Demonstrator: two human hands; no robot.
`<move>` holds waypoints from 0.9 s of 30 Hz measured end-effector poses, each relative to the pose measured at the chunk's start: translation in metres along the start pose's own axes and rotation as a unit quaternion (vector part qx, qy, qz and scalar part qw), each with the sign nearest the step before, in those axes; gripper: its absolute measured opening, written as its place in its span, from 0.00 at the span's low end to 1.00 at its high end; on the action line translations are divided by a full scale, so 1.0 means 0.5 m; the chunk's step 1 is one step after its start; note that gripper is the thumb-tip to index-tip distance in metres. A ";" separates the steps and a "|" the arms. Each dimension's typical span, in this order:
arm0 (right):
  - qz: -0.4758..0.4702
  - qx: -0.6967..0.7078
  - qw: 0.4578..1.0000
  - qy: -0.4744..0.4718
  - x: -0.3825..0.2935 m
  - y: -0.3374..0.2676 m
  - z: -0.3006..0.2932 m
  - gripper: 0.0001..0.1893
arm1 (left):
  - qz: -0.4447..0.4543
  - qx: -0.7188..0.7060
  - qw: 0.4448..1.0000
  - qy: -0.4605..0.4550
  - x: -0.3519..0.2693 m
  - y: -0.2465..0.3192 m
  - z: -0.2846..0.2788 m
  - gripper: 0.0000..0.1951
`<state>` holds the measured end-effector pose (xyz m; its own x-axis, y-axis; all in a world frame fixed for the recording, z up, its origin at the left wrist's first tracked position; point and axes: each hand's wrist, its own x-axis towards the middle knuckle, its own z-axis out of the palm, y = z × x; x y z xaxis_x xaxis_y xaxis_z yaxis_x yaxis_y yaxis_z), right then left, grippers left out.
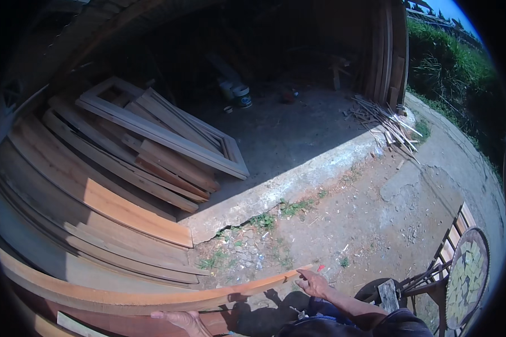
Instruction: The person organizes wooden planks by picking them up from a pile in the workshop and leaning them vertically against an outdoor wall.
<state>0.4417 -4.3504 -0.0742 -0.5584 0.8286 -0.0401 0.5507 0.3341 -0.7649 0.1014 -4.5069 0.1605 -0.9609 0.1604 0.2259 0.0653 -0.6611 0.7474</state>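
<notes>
A long, orange-brown wooden plank (164, 298) runs across the foreground from the left rim, its narrow end near my right hand (314, 284). That hand has thumb and fingers apart beside the plank's end; contact is unclear. My left hand (179, 320) is low in the view, fingers stretched out to the left, over a reddish-brown board (211, 321) and beside the plank's near edge. Nothing shows in its grasp. Behind the plank lies a stack of wide boards (130, 261), partly in sun and partly in shade.
A wooden frame (164, 132) rests on several stacked planks (168, 162) at left. A concrete floor edge (274, 183) crosses the middle. Wood offcuts (388, 124) lie by upright boards (386, 50). Buckets (241, 94) stand inside; a large toothed disc (468, 278) stands at right.
</notes>
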 end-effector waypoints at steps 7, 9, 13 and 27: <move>-0.211 -0.075 0.974 -0.046 0.326 -0.060 -0.146 0.43 | -0.077 -0.174 0.966 -0.176 0.031 -0.277 0.193 0.39; -0.196 -0.054 0.976 -0.074 0.409 -0.024 -0.195 0.44 | -0.103 -0.119 0.987 -0.022 0.010 -0.406 0.286 0.37; -0.045 -0.063 0.976 -0.202 0.577 0.056 -0.330 0.39 | -0.192 -0.123 0.973 -0.022 0.034 -0.630 0.512 0.37; 0.120 -0.056 0.972 -0.192 1.159 0.276 -0.703 0.31 | -0.476 -0.056 0.875 -0.063 0.203 -1.210 1.061 0.42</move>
<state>0.4120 -3.6662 0.0231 -0.5841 0.6671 -0.4624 0.7458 0.2163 -0.6301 0.1072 -3.7017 0.0629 -0.5278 0.7526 -0.3938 -0.7826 -0.2506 0.5699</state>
